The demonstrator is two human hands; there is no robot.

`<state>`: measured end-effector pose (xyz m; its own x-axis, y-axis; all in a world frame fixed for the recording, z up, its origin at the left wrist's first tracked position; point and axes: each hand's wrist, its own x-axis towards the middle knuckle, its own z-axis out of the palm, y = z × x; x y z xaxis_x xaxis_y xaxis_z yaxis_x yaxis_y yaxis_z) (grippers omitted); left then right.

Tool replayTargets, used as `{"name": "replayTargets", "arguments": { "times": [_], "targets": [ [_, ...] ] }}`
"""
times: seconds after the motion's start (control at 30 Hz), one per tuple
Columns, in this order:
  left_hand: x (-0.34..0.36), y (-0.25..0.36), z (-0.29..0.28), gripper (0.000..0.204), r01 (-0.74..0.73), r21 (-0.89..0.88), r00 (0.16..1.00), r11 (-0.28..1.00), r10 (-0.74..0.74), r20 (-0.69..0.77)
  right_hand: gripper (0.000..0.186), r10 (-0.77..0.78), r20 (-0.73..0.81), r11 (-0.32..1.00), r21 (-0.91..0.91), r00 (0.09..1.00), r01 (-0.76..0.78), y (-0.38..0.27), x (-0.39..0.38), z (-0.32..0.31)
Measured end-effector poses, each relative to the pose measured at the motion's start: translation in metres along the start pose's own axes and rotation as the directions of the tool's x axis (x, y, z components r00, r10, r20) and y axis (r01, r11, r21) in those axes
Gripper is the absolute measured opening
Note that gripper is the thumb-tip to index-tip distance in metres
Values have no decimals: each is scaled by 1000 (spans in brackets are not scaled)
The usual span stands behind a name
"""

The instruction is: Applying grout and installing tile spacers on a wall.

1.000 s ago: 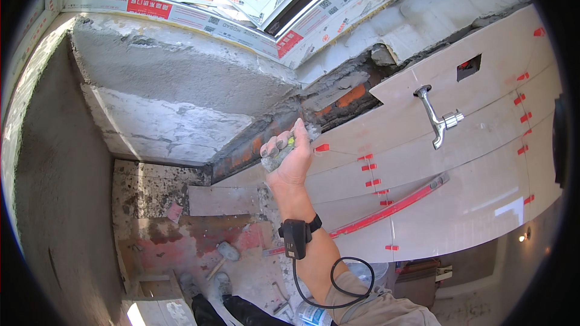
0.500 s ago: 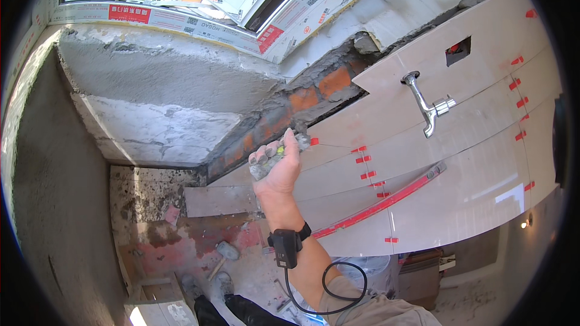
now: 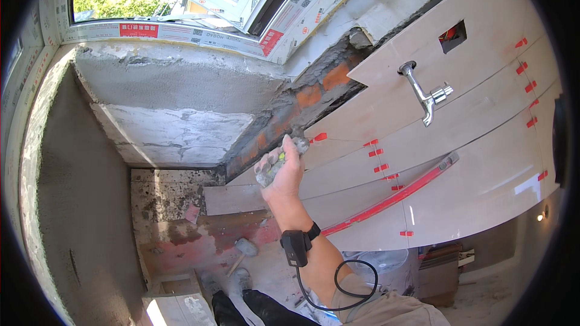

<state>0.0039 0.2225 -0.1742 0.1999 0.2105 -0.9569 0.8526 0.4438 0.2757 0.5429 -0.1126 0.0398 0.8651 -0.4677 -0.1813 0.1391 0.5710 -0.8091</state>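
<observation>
My right hand [image 3: 284, 175] is raised with its fingers and thumb closed around a grey, mortar-smeared lump [image 3: 266, 175] with a small yellow-green patch. Fingers cover much of it, so its exact kind cannot be made out. Just beyond the hand runs a rough strip of exposed orange brick [image 3: 309, 96] and grey mortar, along the edge of pale wall tiles [image 3: 338, 127]. A red tile wedge [image 3: 319, 137] sits right beside the thumb. Whether the held lump touches the wall is unclear. A black device [image 3: 296, 247] with a looped cable is strapped at my wrist. My left hand is out of view.
A chrome tap [image 3: 426, 99] juts from the tiles, near a square cutout [image 3: 453, 37]. One long red bar [image 3: 393, 202] lies against the tiled wall. A mallet [image 3: 246, 246] rests on the floor by my feet. An open window [image 3: 199, 31] stands above the plastered ledge.
The view has shifted a little, so the window, ledge and floor sit further right. My right hand keeps its grip on the grey lump and stays near the brick strip.
</observation>
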Motion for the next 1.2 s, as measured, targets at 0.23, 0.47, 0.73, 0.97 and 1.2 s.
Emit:
{"name": "replayTargets", "arguments": {
  "times": [0.23, 0.47, 0.73, 0.97, 1.2],
  "targets": [
    [15, -5, -13, 36, -19, 1, 1000, 1000, 19, 13, 17, 542, 156, 841, -99, 826, -532, 34, -93, -82],
    [23, 9, -14, 40, -85, 51, 996, 995, 83, 35, 18, 739, 229, 656, -31, 634, -754, 8, -172, -153],
    [11, 5, 13, 44, -203, 250, 978, 947, 182, 107, 17, 737, 256, 657, -54, 625, -752, -59, -232, -250],
    [-32, -29, 67, 39, -331, 405, 944, 852, 299, 141, 19, 703, 38, 711, -71, 711, -699, -146, -320, -438],
    [-66, -116, 116, 34, -245, 683, 963, 688, 89, 256, 17, 520, -565, 785, 21, 641, -619, -225, -486, -684]
  ]
}}
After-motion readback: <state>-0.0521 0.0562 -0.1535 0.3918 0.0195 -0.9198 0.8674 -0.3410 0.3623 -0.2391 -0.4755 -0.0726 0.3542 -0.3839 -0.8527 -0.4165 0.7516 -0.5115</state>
